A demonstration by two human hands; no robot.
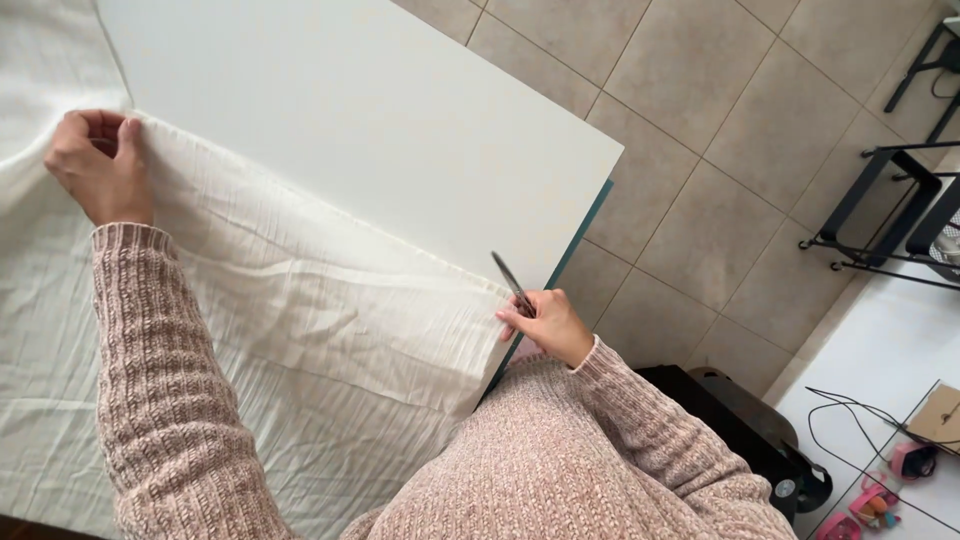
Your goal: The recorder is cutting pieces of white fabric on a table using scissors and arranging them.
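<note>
both hands pinch the white cloth (330, 310); right hand (548, 325) holds a pen (512, 283).

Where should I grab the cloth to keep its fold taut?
Pinch the cloth at its folded edge, from above at both ends. The left hand holds one end, the right hand, holding a pen, the other; the straight crease runs between.

Single head-worn view, looking steeply down from close above the white table (400, 120), tiled floor (720, 180) beyond its right edge.
</note>
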